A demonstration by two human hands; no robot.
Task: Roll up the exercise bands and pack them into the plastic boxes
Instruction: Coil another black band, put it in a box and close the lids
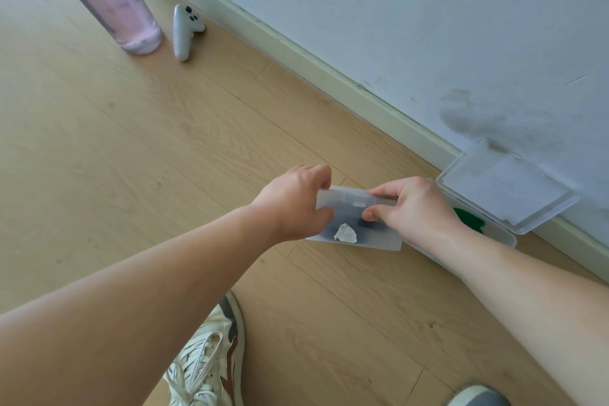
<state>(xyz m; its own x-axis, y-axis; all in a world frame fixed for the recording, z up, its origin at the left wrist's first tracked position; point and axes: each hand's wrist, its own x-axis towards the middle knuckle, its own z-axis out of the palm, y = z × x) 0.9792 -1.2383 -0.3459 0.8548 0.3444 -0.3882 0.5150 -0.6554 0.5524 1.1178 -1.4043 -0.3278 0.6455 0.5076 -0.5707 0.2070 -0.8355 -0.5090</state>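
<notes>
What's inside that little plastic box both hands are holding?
Through the frosted closed box you can make out something dark and a whitish crumpled scrap. The left hand and right hand cover its ends.

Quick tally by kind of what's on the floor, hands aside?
Plastic boxes: 2 (closed box, open box)
Bands: 2 (dark band in closed box, green band in open box)
Bottle: 1
Controller: 1
Shoes: 2 (white shoe, grey shoe)
Total: 8

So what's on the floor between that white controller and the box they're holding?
Nothing: in the head view, only bare wooden floor lies between the controller and the box.
</notes>
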